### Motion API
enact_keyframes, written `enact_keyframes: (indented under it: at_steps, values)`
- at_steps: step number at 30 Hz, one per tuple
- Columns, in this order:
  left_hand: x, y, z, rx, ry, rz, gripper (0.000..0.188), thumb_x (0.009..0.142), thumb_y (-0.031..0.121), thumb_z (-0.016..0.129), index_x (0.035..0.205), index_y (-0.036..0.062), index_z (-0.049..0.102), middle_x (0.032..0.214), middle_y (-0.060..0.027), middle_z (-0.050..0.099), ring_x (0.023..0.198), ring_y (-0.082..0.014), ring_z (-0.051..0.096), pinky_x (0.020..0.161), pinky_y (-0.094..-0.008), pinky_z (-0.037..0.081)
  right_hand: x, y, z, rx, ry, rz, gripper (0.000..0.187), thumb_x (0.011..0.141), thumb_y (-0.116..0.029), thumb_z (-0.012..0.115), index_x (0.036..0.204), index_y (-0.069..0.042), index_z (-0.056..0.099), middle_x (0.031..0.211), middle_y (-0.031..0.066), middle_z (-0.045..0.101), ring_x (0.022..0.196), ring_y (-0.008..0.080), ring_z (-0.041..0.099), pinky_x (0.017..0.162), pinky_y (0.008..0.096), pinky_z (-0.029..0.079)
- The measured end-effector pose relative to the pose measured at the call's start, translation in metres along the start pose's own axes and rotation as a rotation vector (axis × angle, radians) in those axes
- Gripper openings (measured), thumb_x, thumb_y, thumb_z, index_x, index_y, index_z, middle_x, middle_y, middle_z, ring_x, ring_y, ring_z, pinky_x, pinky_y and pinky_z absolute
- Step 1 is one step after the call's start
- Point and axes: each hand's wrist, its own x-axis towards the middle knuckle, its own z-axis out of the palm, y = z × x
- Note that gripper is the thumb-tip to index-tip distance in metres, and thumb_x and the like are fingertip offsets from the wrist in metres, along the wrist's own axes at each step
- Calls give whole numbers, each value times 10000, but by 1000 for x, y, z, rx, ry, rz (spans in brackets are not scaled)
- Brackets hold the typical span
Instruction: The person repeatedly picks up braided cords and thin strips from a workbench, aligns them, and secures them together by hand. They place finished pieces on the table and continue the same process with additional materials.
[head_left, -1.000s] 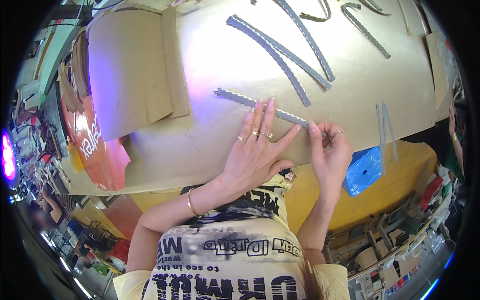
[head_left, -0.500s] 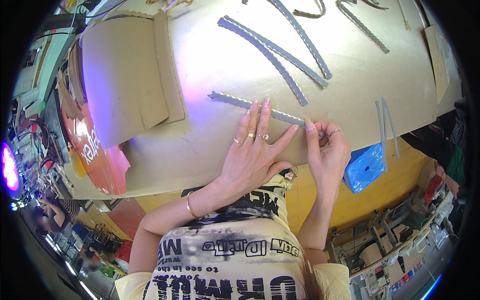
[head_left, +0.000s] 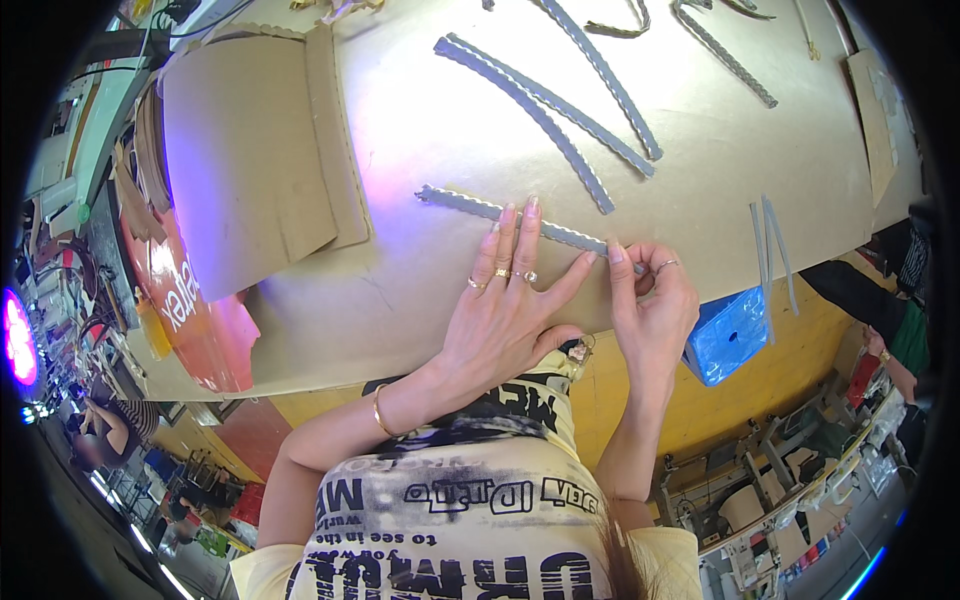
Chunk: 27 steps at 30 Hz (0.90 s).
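Note:
A narrow grey strip with a pale wavy edge lies slantwise on the tan tabletop. My left hand lies flat across its middle, fingers stretched out and spread, with fingertips pressing on it. At the strip's right end, my right hand pinches with thumb and curled fingers. The tip of that end is hidden between those fingers. Farther back, two similar grey strips meet at one end, and another strip lies to their right.
A large brown board stands at the left, above a red-orange sheet. Braided dark strips lie at the far right. A blue box sits by the near right table edge, where thin grey strips hang over. Another person's arm shows at right.
My hands and the strip beneath them stay almost still. At the far right, the other person has shifted, and more of their arm and dark clothing shows.

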Motion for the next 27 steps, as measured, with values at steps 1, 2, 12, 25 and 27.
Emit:
enact_keyframes:
  at_steps: [1,2,12,25,27]
  values:
    - [0,0,0,7,6,6,773,887,663,551,1538,281,384,1582,-368,134,1478,-537,108,1199,-563,124,0,0,1,-3,5,-11,254,896,-243,746,787,-34,652,695,65,623,548,201,571,563,345,424]
    - [0,-1,0,12,10,12,798,884,667,553,1545,257,372,1583,-368,134,1478,-537,108,1200,-562,122,0,1,1,-8,3,-10,253,897,-247,745,788,-39,651,696,61,622,550,200,569,573,344,421]
    - [0,0,2,51,31,-21,929,856,724,514,1537,110,365,1587,-326,218,1497,-451,181,1224,-501,39,-4,8,6,-52,49,-85,228,899,-250,739,804,-67,641,710,43,606,596,218,565,617,354,395]
    - [0,5,12,-2,108,0,936,841,627,625,1544,78,339,1615,-201,250,1490,-387,237,1187,-530,223,-2,1,2,-42,37,-13,238,884,-225,754,814,-18,657,676,80,603,576,228,574,576,356,446]
    - [2,6,14,-29,75,61,916,860,595,622,1544,60,329,1620,-173,258,1495,-345,249,1194,-514,221,-2,-1,-3,4,16,58,234,890,-207,748,840,5,665,676,85,613,581,199,576,572,332,459]
